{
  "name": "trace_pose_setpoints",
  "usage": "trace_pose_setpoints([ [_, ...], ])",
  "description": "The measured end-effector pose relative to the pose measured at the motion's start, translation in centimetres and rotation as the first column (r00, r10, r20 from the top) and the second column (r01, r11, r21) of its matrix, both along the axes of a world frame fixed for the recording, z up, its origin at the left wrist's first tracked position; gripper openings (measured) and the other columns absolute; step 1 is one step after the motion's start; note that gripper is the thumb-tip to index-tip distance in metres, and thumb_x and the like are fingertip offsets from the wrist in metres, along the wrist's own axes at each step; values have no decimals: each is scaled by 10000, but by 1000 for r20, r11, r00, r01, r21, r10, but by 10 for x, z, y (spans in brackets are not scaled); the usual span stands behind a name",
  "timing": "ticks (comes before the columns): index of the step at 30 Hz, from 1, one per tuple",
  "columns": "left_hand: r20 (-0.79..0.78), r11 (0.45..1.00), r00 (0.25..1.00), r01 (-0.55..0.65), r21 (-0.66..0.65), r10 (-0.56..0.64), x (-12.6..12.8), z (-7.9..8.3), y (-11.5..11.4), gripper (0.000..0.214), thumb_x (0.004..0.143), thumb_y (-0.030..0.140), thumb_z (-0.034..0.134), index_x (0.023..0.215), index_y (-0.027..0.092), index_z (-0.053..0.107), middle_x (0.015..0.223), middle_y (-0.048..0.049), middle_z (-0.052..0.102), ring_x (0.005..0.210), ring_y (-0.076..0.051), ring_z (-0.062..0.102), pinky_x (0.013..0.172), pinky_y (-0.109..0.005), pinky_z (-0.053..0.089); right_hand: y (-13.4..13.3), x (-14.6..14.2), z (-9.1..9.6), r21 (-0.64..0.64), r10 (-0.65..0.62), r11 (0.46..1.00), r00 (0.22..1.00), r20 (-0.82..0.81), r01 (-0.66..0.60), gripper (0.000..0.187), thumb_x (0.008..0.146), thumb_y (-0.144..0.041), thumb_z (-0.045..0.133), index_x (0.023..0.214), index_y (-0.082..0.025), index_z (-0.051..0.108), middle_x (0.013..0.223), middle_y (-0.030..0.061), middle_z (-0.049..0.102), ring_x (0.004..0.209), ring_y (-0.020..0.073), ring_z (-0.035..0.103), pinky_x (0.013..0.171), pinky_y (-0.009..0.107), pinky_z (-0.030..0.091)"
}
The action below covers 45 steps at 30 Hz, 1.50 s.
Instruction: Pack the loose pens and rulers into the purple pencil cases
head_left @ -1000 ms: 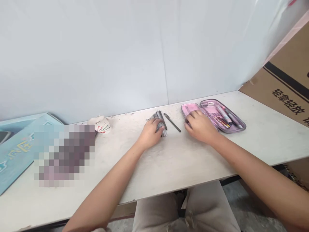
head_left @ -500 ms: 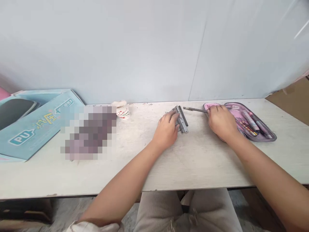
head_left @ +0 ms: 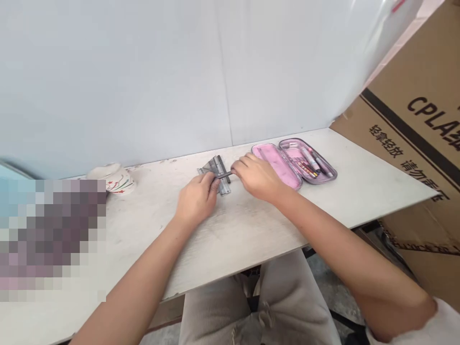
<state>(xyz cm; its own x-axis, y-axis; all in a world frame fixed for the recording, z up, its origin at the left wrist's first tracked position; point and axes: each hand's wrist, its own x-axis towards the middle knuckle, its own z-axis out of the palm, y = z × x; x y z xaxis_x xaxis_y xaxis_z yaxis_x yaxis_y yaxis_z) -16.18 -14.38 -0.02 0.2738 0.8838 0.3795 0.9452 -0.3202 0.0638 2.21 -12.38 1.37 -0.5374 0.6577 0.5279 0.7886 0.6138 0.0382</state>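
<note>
A slim grey pen-like tool (head_left: 225, 175) spans the gap between my two hands; its exact kind I cannot make out. My left hand (head_left: 197, 196) is closed with thumb and fingertips on the tool's left end. The other end sits in the closed fingers of my right hand (head_left: 258, 177). Beneath and behind the tool, a clear triangular set square (head_left: 210, 166) and a straight ruler (head_left: 224, 188) lie on the table, partly covered by my left hand. A dark narrow stick (head_left: 222, 164) rests along the ruler's right side.
An open pink pencil case (head_left: 278, 163) with pens and crayons lies right of my right hand. At the left stand a white paper cup (head_left: 120, 179) and a pixelated purple-grey thing (head_left: 57, 230). A large cardboard box (head_left: 406, 134) stands beyond the table's right end.
My right hand has brought the pen-like tool left, away from the pencil case, to my left hand. The left hand has lifted off the rulers onto the tool. My view has turned right.
</note>
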Motion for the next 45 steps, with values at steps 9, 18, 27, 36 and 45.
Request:
trace_pose_setpoints([
  [9,-245,999,968,-49,12,51,17,12,5,344,913,356,257,1007,200,548,810,-67,621,774,-217,591,553,-268,346,18,15,-13,-31,-5,1000,998,-65,3,333,939,-277,287,889,-145,588,858,77,611,850,206,476,712,319,330],
  [18,155,984,986,-37,-173,64,4,2,6,346,891,467,301,997,233,534,631,6,564,570,-154,513,519,-241,269,11,36,-23,-75,-5,997,939,-343,-22,209,902,-257,368,873,-172,557,864,79,609,850,213,512,739,333,381],
  [27,563,932,826,170,-319,42,7,-4,-5,334,852,422,408,1024,191,577,567,49,431,525,-97,407,533,-218,327,-7,16,-28,-222,-10,970,893,-450,-101,108,856,-255,433,929,-197,488,899,53,595,797,177,561,667,291,408],
  [36,542,944,837,111,-311,80,8,-7,-4,193,841,309,425,919,160,521,668,2,543,596,-130,486,577,-260,385,-5,19,-32,-198,-3,977,929,-369,-75,222,897,-286,361,912,-192,561,831,50,622,789,185,549,687,303,397],
  [45,590,958,807,172,-232,-2,4,-11,2,278,886,211,300,1005,158,545,893,-61,625,831,-157,577,780,-298,453,4,35,-30,-109,-88,993,925,-369,51,263,894,-277,348,901,-184,594,882,74,627,842,215,521,739,337,387],
])
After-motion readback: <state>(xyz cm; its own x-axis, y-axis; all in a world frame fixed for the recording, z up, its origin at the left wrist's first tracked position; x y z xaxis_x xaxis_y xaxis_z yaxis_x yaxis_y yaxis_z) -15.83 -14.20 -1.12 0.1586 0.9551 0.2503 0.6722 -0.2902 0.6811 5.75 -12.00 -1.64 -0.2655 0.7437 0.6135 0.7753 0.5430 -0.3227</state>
